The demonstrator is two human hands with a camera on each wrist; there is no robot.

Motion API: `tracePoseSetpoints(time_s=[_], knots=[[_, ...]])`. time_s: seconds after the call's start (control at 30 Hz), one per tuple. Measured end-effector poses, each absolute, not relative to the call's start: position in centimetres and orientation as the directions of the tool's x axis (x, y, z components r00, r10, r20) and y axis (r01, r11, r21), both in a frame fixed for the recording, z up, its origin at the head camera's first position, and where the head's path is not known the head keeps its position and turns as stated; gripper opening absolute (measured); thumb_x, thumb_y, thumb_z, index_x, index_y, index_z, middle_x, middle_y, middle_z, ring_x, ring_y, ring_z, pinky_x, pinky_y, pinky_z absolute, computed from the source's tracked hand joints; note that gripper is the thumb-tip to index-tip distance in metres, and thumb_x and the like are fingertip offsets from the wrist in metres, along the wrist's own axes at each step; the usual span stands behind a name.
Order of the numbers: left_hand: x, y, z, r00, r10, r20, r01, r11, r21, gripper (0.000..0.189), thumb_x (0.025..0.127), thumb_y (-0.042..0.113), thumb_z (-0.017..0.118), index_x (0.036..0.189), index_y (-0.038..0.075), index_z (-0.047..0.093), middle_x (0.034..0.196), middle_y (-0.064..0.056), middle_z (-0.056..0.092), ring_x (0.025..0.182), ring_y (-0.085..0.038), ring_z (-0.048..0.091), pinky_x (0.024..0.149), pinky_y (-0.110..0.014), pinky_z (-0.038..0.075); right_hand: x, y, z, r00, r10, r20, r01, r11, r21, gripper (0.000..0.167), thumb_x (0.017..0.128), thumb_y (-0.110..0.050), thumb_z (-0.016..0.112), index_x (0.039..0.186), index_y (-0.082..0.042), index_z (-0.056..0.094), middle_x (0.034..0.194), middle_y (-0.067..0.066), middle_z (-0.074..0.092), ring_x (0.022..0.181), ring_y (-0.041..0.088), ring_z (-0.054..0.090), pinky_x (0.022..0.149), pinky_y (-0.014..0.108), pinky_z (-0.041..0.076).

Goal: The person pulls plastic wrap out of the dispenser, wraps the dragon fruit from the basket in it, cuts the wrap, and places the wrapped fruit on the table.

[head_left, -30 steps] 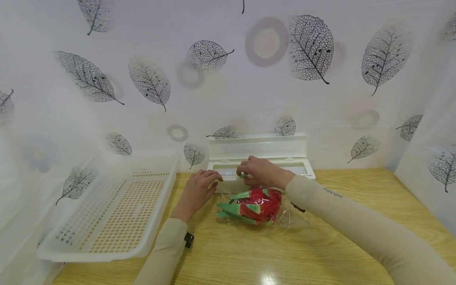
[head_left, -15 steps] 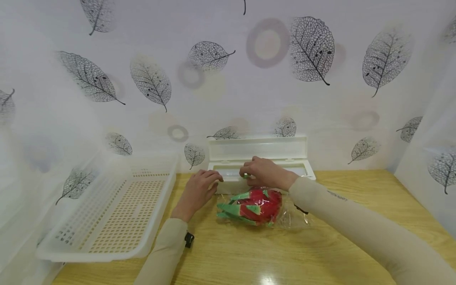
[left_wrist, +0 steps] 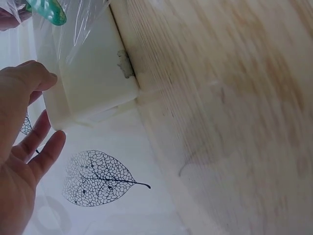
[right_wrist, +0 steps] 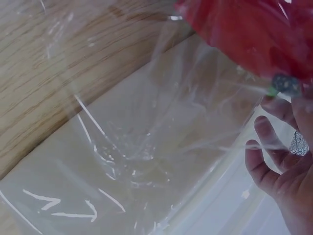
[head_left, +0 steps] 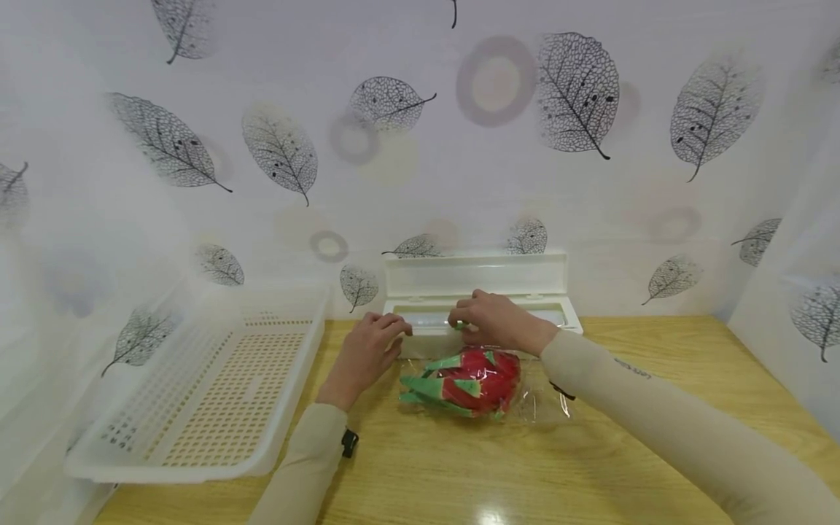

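Observation:
A white cling film dispenser (head_left: 426, 347) stands against the back wall, its lid (head_left: 475, 275) raised. My left hand (head_left: 369, 351) holds its left end, with thumb and fingers about the corner in the left wrist view. At the front rim, my right hand (head_left: 499, 321) appears to pinch a small green slide cutter (head_left: 461, 326); its fingers partly hide the piece. Clear cling film (right_wrist: 132, 147) hangs over the dispenser's front in the right wrist view. Just before the dispenser lies a red and green dragon fruit (head_left: 488, 386) under the film, its green tips pointing left.
A white plastic basket (head_left: 262, 445) with a slotted base stands on the left of the wooden table (head_left: 420, 474). Leaf-patterned sheeting (head_left: 420, 182) hangs behind the table and along both sides. Loose film spreads right of the fruit.
My right hand has slid a little to the right along the dispenser's front rim, the green piece moving with it. The left hand, dispenser and dragon fruit have stayed in place.

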State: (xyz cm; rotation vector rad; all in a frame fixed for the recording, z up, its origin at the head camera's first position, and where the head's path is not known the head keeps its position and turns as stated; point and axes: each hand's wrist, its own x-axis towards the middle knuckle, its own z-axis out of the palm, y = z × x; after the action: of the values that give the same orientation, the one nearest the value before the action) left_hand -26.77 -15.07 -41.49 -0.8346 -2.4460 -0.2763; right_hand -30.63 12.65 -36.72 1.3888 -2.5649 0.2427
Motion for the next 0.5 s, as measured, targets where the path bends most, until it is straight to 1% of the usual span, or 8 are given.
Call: tracePoseSetpoints(time_s=[0.13,0.27,0.37,0.5], knots=[[-26.85,-15.09,-41.51,-0.660,0.515,0.547,0.617,0.787,0.003,0.021,0.089,0.009,0.078,0.107,0.019,0.072,0.112,0.002,0.073,0.100,-0.023,0.065,0.084,-0.035,0.060,-30.53,12.85,-36.76,-0.532,-0.803,0.269,-0.840,0.542,-0.042,0.020,0.085,-0.015,0.079,0.104,-0.016,0.074,0.091,-0.005,0.069,0.078,0.014,0.052,0.065,0.025,0.043],[-26.89,-15.03,-41.35,-0.633,0.544,0.551,0.625,0.779,-0.050,0.024,0.087,0.006,0.080,0.106,0.018,0.072,0.109,0.002,0.074,0.098,-0.023,0.065,0.086,-0.035,0.058,-30.56,13.03,-36.88,-0.527,-0.804,0.277,-0.842,0.538,-0.041,0.020,0.086,-0.014,0.079,0.105,-0.016,0.075,0.091,-0.005,0.070,0.078,0.013,0.053,0.065,0.025,0.044],[-26.91,-14.92,-41.16,-0.610,0.569,0.552,0.632,0.769,-0.094,0.027,0.084,0.003,0.080,0.104,0.017,0.071,0.107,0.002,0.072,0.097,-0.022,0.066,0.084,-0.033,0.058,-30.59,13.12,-36.95,-0.527,-0.804,0.275,-0.842,0.538,-0.040,0.020,0.087,-0.014,0.078,0.107,-0.016,0.075,0.093,-0.005,0.070,0.079,0.013,0.053,0.066,0.025,0.045],[-26.95,-14.71,-40.93,-0.597,0.586,0.548,0.642,0.758,-0.111,0.029,0.080,-0.001,0.079,0.102,0.016,0.070,0.104,0.002,0.071,0.094,-0.020,0.066,0.081,-0.030,0.058,-30.55,13.19,-36.93,-0.536,-0.802,0.264,-0.837,0.544,-0.046,0.021,0.088,-0.015,0.078,0.109,-0.015,0.075,0.094,-0.004,0.071,0.082,0.014,0.056,0.070,0.027,0.048]])
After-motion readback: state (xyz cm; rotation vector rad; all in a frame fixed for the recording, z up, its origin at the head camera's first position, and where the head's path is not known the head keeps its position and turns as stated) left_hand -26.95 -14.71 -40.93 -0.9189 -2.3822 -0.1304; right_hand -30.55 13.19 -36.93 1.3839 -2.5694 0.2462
